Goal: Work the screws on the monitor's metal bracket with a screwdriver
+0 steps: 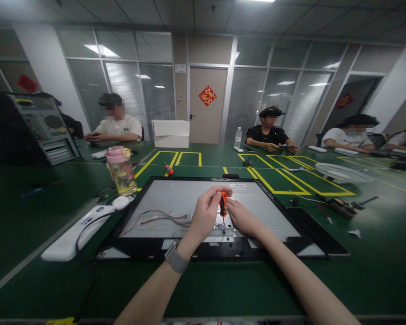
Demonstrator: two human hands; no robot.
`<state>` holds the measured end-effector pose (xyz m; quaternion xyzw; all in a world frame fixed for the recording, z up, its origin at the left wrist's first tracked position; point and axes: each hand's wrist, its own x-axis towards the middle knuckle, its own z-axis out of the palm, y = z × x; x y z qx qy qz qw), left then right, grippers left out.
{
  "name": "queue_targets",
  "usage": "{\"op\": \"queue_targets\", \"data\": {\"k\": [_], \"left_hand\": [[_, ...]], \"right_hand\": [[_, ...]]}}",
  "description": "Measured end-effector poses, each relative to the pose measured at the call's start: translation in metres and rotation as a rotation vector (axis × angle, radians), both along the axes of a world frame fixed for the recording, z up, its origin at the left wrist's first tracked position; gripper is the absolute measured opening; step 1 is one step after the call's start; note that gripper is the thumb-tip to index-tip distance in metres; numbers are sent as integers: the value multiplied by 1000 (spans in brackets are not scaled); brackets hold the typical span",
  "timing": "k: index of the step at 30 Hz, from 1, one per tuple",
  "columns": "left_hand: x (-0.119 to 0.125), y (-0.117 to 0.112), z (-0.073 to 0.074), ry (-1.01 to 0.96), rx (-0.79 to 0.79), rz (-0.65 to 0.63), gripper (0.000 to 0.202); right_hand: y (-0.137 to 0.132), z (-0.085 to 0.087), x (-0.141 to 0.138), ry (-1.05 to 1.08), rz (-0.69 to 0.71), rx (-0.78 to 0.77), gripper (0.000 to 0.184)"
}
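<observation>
A screwdriver (223, 205) with an orange and black handle stands nearly upright, its shaft pointing down at a small metal bracket (219, 227) near the lower middle of a display panel. My left hand (206, 210) is closed, its fingers pinching the upper handle. My right hand (243, 217) rests low over the panel just right of the screwdriver, fingers stretched towards it; whether the fingertips touch the tool is hard to see. The grey display panel (274, 212) lies flat in its black frame. Thin loose wires (155, 215) run left from the bracket.
Left of the panel are a white power strip (71, 237), a pink-lidded bottle (121, 174) and a computer case (34, 126). A red-handled tool (169, 169) lies beyond the panel. To the right are a black strip (320, 232) and a white round rack (341, 173). Several people sit across the green table.
</observation>
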<state>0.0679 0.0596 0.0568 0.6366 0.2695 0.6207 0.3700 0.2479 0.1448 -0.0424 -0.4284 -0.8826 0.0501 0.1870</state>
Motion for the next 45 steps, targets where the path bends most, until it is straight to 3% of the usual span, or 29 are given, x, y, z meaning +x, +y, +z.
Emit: {"op": "queue_targets", "data": {"k": [6, 11, 19, 27, 31, 36, 45], "left_hand": [[2, 3, -1, -9, -8, -9, 17], [0, 5, -3, -23, 24, 143, 9], [1, -1, 0, -2, 8, 46, 26], [1, 4, -4, 1, 33, 230, 16], [-1, 4, -4, -12, 12, 164, 29], [0, 6, -7, -34, -45, 87, 32], [-1, 4, -6, 47, 58, 210, 19]], "right_hand": [[-1, 1, -1, 5, -12, 4, 46], [-2, 2, -1, 7, -6, 9, 44], [-1, 1, 0, 10, 2, 17, 48], [0, 0, 1, 3, -4, 14, 49], [2, -2, 2, 3, -1, 26, 50], [2, -3, 2, -10, -14, 15, 48], [3, -4, 2, -9, -9, 23, 48]]}}
